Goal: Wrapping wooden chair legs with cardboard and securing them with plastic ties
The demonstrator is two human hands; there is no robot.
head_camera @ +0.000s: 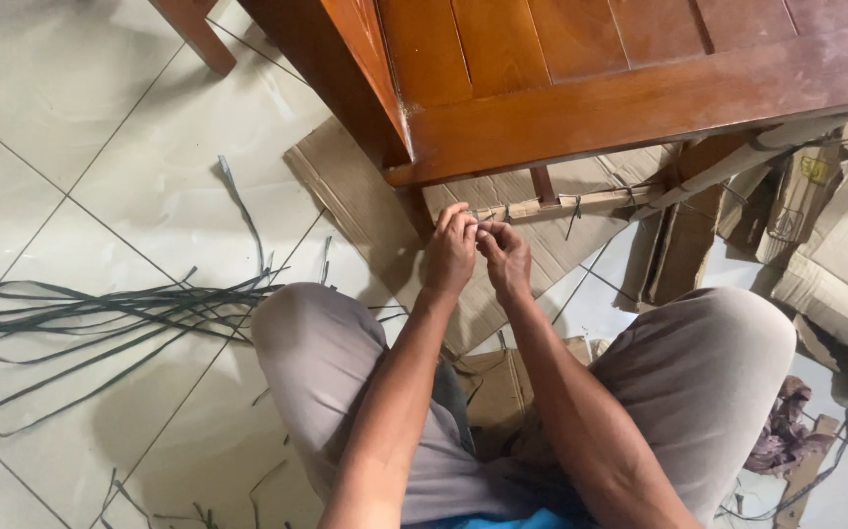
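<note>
**Both hands pinched at the end of a cardboard-wrapped bar**

Your left hand (450,250) and right hand (505,257) meet at the near end of the cardboard-wrapped bar (561,205), which runs out toward 3 o'clock just under the edge of the wooden furniture (581,93). The fingers of both hands are curled and pressed together, tips touching, and seem to pinch something thin at the bar's end; what it is sits too small to tell, though dark ties (575,210) cross the bar farther along, so a strap end looks likely. Holding the hands this close together lets you work a small knot or loop with both sets of fingertips.

You sit low with your knees spread, so your forearms pass between them. Flattened cardboard sheets (346,186) lie on the tiled floor (71,118) beneath the furniture, probably as padding. At 9 o'clock a loose bundle of dark straps (101,309) fans across the tiles, within reach of your left side. At 3 o'clock more folded cardboard pieces (816,245) are heaped up.
</note>
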